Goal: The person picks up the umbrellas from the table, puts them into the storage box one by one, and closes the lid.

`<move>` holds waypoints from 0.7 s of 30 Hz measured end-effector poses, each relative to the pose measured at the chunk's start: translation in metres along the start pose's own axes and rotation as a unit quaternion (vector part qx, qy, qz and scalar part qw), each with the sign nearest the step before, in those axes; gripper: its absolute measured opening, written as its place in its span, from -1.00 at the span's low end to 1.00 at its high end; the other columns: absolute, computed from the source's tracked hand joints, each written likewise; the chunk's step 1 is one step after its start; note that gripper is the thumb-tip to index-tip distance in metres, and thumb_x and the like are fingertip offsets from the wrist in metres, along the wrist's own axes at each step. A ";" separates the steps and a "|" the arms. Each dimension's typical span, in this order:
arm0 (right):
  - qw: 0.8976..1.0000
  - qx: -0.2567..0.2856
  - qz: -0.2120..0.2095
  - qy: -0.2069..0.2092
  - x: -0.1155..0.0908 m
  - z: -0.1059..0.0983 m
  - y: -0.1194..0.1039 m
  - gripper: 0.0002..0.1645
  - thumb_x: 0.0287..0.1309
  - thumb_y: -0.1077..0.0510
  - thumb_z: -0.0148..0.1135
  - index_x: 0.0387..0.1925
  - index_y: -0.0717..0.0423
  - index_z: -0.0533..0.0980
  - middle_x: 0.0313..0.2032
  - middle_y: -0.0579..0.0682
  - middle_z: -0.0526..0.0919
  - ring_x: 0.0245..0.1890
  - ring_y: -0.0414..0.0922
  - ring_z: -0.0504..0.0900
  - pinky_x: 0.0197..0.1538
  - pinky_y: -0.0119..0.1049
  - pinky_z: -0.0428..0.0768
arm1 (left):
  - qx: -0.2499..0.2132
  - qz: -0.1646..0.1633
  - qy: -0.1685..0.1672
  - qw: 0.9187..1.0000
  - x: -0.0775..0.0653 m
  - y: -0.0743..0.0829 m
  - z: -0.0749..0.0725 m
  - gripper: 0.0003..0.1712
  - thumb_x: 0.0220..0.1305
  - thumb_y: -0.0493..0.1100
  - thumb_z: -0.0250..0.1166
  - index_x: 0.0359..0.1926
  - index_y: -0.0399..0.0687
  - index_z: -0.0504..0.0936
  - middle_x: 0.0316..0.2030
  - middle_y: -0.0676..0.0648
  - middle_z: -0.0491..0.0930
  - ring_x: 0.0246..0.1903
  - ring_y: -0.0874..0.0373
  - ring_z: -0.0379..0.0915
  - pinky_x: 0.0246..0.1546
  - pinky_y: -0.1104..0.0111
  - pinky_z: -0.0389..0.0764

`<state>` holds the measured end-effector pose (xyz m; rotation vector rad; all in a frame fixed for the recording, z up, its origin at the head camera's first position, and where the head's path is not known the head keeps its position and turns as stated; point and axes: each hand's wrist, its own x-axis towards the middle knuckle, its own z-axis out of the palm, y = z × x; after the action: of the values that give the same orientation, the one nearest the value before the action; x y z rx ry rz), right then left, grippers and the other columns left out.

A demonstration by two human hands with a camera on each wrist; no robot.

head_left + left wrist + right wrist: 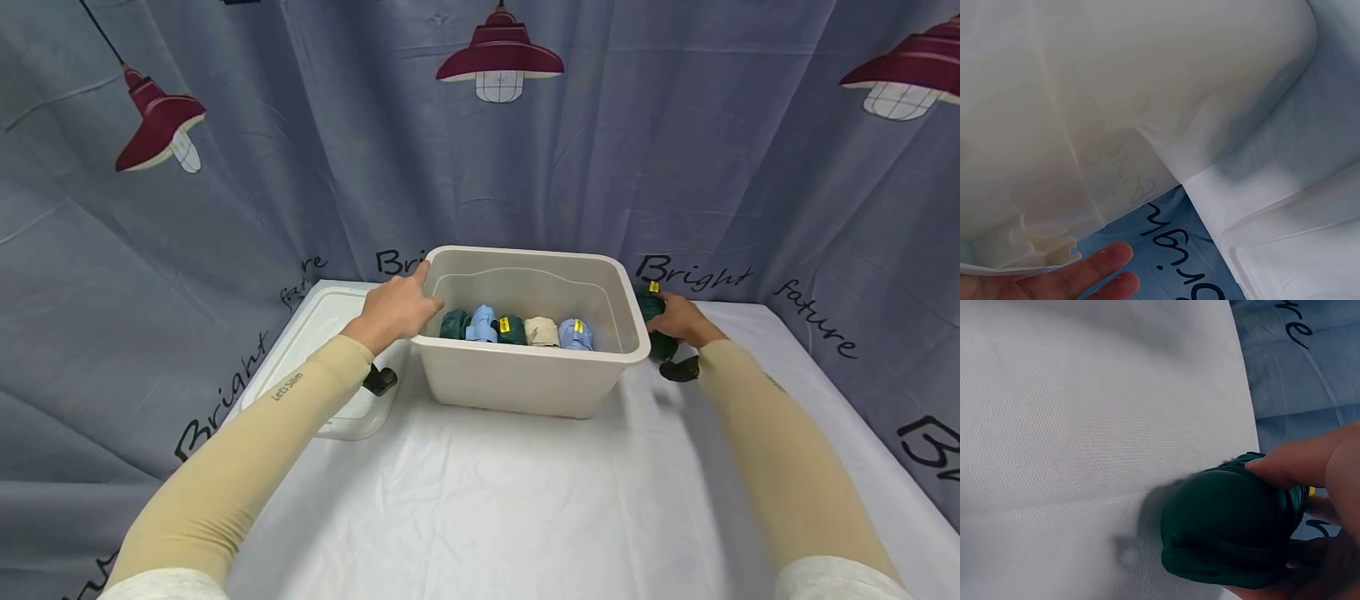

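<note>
A beige plastic storage bin (517,379) stands on the table, its top open. My left hand (397,308) grips its left rim, thumb on the inner side; in the left wrist view the fingers (1107,259) show outside, just below the rim. To the right of the bin, my right hand (678,321) holds a dark green rolled fabric bundle (1222,512) with a yellow tag, thumb over its side. In the bin lies a row of similar rolled bundles: dark green (454,325), light blue (482,325), another green (512,331), cream (542,332) and blue (576,335).
A translucent white lid (307,337) lies on the white-covered table (487,500), left of the bin and partly under my left arm. A grey-blue curtain (337,150) with printed lamps and lettering hangs behind and along the sides.
</note>
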<state>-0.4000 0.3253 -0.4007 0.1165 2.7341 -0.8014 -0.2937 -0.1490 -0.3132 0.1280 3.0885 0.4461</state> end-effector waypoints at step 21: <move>0.998 0.059 -0.003 -0.025 -0.025 -0.022 -0.002 0.13 0.26 0.10 0.18 0.55 0.37 -0.29 0.41 0.53 0.10 0.15 0.23 0.44 -0.07 -0.08 0.62 | -0.001 0.004 0.001 1.000 -0.001 0.001 -0.002 -0.08 0.39 0.20 0.02 0.62 0.01 -0.07 0.09 -0.24 0.62 -0.19 -0.06 0.59 -0.31 0.07 0.53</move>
<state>-0.3823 0.3354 -0.3748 0.1110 2.6417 -0.9549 -0.2926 -0.1485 -0.3115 0.1412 3.0909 0.4505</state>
